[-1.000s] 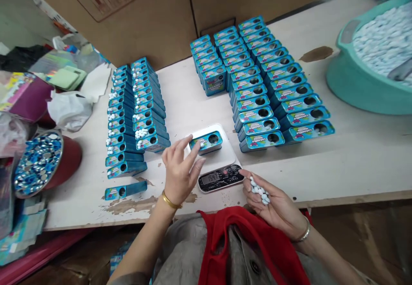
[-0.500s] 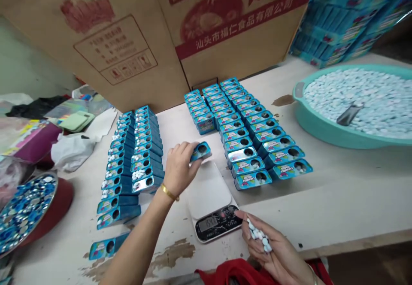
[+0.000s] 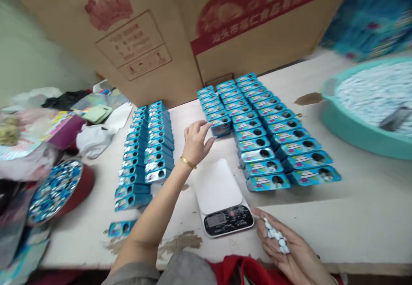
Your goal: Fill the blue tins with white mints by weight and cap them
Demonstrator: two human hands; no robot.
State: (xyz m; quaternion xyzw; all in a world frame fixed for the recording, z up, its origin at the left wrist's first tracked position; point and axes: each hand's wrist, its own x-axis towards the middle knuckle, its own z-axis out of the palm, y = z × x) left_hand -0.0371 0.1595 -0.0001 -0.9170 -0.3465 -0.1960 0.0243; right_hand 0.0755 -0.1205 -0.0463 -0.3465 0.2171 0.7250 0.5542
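My left hand [image 3: 197, 141] is raised above the far end of the scale, its fingers apart and holding nothing. Its fingertips are close to the front blue box [image 3: 220, 126] of the short row; whether they touch it I cannot tell. Palm up at the scale's near right corner, my right hand [image 3: 294, 255] cups a small heap of pale blue and white candies [image 3: 277, 235]. The white kitchen scale [image 3: 217, 186] carries nothing on its plate, and its display is too blurred to read. Blue boxes with round openings [image 3: 268, 182] stand in rows right of the scale.
More blue boxes [image 3: 159, 152] line up at left, with a single box [image 3: 119, 229] lying nearer. A turquoise tub [image 3: 357, 132] of candies stands right, with a scoop [image 3: 395, 117] in it. At left is a red bowl [image 3: 84, 186] of shiny blue-silver pieces. Cardboard cartons [image 3: 180, 74] stand behind.
My left hand has let go of the blue box it held over the scale and moved away from me toward the short row. My right hand still cups the candies. The view has shifted left.
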